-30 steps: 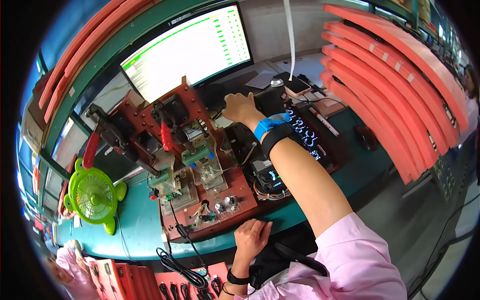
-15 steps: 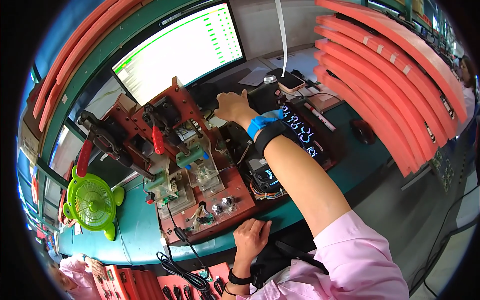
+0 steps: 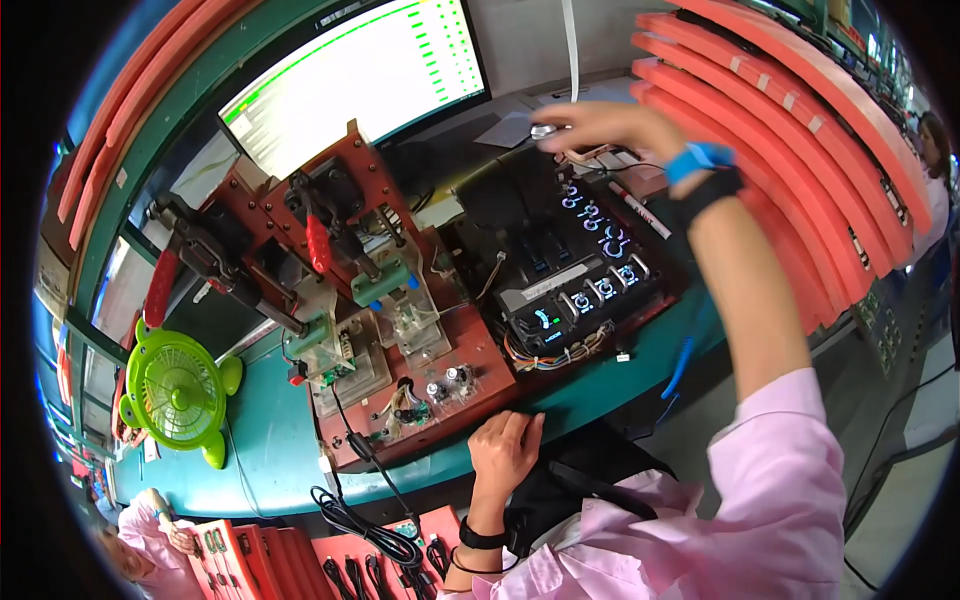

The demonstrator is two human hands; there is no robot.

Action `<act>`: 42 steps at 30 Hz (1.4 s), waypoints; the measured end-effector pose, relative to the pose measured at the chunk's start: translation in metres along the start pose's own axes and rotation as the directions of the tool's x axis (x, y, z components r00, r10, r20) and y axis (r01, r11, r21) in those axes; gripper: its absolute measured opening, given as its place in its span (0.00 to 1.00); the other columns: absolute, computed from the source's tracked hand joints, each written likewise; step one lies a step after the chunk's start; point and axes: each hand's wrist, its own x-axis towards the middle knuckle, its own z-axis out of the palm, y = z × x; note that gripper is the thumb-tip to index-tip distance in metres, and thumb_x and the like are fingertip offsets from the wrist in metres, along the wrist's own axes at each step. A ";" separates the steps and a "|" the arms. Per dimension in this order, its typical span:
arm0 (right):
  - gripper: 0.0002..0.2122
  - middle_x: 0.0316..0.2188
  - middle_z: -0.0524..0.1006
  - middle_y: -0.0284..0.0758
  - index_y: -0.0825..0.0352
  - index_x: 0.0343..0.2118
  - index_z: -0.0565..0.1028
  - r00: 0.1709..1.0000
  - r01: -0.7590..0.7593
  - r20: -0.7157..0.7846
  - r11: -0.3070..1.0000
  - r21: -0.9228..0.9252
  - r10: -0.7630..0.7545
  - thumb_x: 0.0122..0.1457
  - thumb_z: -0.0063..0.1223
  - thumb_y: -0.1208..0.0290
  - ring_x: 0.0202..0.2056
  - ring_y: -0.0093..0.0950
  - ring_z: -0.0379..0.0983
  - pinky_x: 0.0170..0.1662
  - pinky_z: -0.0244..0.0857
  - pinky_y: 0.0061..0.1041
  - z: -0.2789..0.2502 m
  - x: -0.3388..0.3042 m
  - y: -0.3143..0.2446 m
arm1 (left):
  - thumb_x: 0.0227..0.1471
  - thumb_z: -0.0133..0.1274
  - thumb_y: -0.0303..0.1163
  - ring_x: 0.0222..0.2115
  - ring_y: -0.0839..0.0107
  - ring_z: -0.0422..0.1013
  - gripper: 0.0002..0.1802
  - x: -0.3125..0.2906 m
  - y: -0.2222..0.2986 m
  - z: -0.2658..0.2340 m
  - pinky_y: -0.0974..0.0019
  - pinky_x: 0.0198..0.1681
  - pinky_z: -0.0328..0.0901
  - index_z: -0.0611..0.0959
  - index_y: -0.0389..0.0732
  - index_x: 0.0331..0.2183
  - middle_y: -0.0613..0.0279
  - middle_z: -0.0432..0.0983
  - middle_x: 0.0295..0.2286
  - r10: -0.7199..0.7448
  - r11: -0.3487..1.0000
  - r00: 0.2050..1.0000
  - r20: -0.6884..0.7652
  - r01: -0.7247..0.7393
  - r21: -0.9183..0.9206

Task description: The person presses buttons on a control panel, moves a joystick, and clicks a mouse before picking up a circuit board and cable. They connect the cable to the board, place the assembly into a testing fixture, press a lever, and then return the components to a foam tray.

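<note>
My right hand (image 3: pixel 612 127) reaches over the back of the bench with its fingers stretched out, fingertips at a small silver round knob (image 3: pixel 543 131). Whether they touch it I cannot tell. A blue band (image 3: pixel 698 160) and a black band sit on that wrist. Below this hand lies a black control panel (image 3: pixel 590 270) with glowing white-blue rings and symbols and coloured wires along its front. My left hand (image 3: pixel 503 452) rests at the bench's front edge, fingers curled in and nothing seen in them. Left of it stands a red-brown test fixture (image 3: pixel 465 350) with two red-handled toggle clamps (image 3: pixel 318 243).
A green fan (image 3: pixel 178 390) stands at left on the teal bench (image 3: pixel 270 470). Behind is a lit monitor (image 3: pixel 350 85). Stacked red foam trays (image 3: pixel 760 130) rise at right. Black cables (image 3: pixel 365 540) hang at the front near another tray. Another person's hand (image 3: pixel 180 537) shows at lower left.
My right hand has swung right, from the back of the fixture to the silver knob, uncovering the lit panel. A blue coiled cord now hangs below that arm. My left hand has barely moved.
</note>
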 end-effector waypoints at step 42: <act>0.14 0.46 0.66 0.44 0.63 0.43 0.69 0.604 -0.461 -0.795 0.786 -0.412 -0.063 0.55 0.44 0.66 0.43 0.47 0.63 0.48 0.57 0.40 0.100 -0.180 0.166 | 0.39 0.58 0.30 0.14 0.62 0.66 0.11 0.002 0.005 0.002 0.64 0.17 0.60 0.72 0.40 0.16 0.60 0.66 0.13 -0.019 0.997 1.000 0.023 0.017 0.080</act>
